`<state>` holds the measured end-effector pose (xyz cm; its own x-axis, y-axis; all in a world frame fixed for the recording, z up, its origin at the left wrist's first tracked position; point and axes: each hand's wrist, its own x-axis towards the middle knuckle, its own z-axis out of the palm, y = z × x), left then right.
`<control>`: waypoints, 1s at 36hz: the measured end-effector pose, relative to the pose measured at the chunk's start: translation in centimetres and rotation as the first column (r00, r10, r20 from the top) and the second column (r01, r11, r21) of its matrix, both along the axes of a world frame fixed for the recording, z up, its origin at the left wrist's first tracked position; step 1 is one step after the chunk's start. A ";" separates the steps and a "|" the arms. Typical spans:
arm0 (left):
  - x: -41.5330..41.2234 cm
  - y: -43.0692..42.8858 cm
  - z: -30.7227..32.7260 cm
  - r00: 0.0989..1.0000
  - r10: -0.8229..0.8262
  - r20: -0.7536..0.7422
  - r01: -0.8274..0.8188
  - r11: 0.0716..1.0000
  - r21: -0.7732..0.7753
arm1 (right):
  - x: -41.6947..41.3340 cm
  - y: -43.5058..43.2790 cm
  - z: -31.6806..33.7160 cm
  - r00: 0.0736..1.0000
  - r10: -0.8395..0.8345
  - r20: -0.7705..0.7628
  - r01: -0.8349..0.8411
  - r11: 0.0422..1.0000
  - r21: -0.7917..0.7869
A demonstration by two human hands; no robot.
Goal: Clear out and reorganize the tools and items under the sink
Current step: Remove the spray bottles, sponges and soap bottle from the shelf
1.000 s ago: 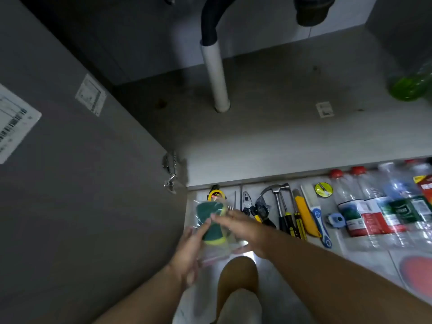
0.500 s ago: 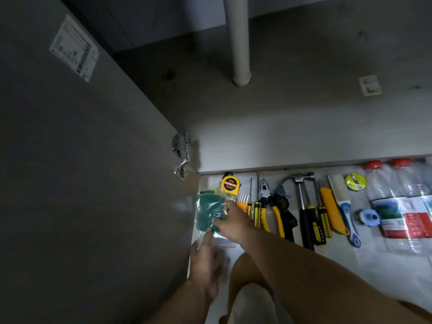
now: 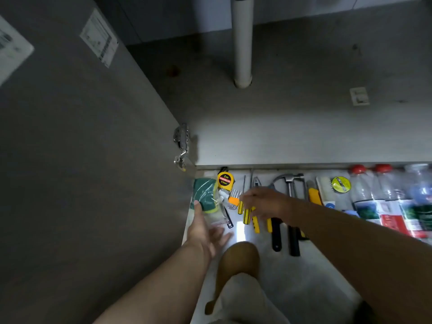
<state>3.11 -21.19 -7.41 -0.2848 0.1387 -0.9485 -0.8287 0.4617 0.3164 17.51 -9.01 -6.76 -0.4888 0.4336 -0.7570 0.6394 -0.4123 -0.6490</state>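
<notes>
On the floor (image 3: 304, 277), the bagged sponge (image 3: 204, 190) is lying at the row's left end. The left hand (image 3: 205, 232), fingers released, is seemingly nudging it into line, while the right hand (image 3: 268, 202) is hovering slack over the screwdrivers (image 3: 246, 212).

One tape measure (image 3: 225, 181), one bagged sponge (image 3: 204, 192), one hammer (image 3: 289, 178), one roll of tape (image 3: 341, 184) and one yellow knife (image 3: 314, 196) lie on the floor (image 3: 304, 288). Three plastic bottles (image 3: 364, 195) show at the right, two red-capped. The cabinet (image 3: 304, 127) has one white pipe (image 3: 242, 43), one hinge (image 3: 181, 146) and two paper labels (image 3: 99, 38).
</notes>
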 end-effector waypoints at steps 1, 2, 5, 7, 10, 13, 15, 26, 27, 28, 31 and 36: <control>0.3 -0.2 0.6 0.999 -0.030 0.044 0.031 0.999 -0.023 | 0.8 0.4 0.7 1.000 0.002 0.024 -0.003 0.999 0.038; 0.7 -0.2 1.2 0.993 -0.070 0.090 0.074 0.996 -0.046 | 1.5 0.8 1.5 0.999 0.011 0.043 -0.014 0.997 0.079; 2.3 0.3 3.5 0.921 -0.297 0.253 0.317 0.948 -0.039 | 3.9 2.2 3.8 0.988 0.089 0.124 -0.114 0.970 0.214; 4.1 1.6 5.4 0.808 -0.556 0.196 0.564 0.826 0.022 | 5.7 3.3 5.7 0.969 0.168 0.181 -0.218 0.926 0.307; 7.2 5.1 8.0 0.560 -0.809 -0.180 0.823 0.568 0.006 | 8.8 4.9 8.5 0.932 0.225 0.283 -0.337 0.824 0.455; 10.0 9.5 9.9 0.211 -0.819 -0.533 0.939 0.322 -0.123 | 12.4 6.5 10.8 0.913 0.174 0.368 -0.370 0.732 0.572; 11.6 12.2 10.9 -0.015 -0.764 -0.645 0.956 0.179 -0.234 | 15.0 7.7 11.7 0.919 0.099 0.383 -0.339 0.695 0.634; 17.7 25.1 9.0 -0.358 -0.531 -0.768 0.921 -0.066 -0.384 | 27.6 18.6 12.6 0.811 -0.536 0.236 0.074 0.493 0.867; 18.0 25.7 8.5 -0.389 -0.531 -0.753 0.911 -0.102 -0.399 | 28.3 20.0 12.9 0.776 -0.596 0.205 0.101 0.438 0.893; 18.2 26.1 8.1 -0.434 -0.531 -0.728 0.893 -0.149 -0.424 | 29.0 21.4 13.1 0.735 -0.655 0.176 0.115 0.376 0.919; 18.5 26.8 7.0 -0.566 -0.532 -0.629 0.819 -0.283 -0.498 | 30.6 25.3 13.9 0.654 -0.745 0.131 0.092 0.250 0.964; 18.9 26.7 5.6 -0.601 -0.485 -0.635 0.779 -0.178 -0.601 | 32.4 30.6 14.8 0.663 -0.686 0.299 -0.012 0.390 0.921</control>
<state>22.01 5.55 -1.79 0.1101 0.9256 -0.3621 0.9143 0.0485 0.4022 49.91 21.61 8.06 0.2367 0.9695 0.0640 0.9149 -0.2002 -0.3507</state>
